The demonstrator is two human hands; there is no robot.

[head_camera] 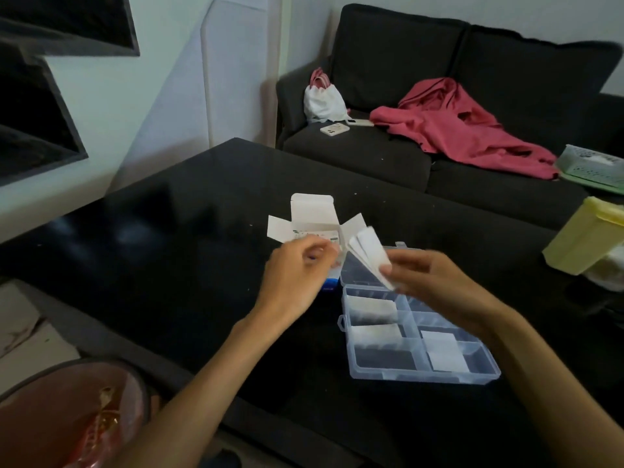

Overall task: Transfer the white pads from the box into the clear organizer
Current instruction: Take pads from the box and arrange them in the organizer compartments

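Centrally, the right hand (pixel 435 285) pinches a fan of pads (pixel 369 253) above the organizer (pixel 418 336). The left hand (pixel 297 278), fingers curled, touches the box (pixel 314 219); its grip is unclear.

Room dim, light soft and flat. Faint pale reflections on glossy black table (pixel 169 211). Both hands (pixel 297 275) motion-blurred. Wide-angle bending at edges; corners darker. Fine detail soft and grainy.

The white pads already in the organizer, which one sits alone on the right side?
The square white pad in the clear organizer's near-right compartment; the other two lie stacked along the left column.
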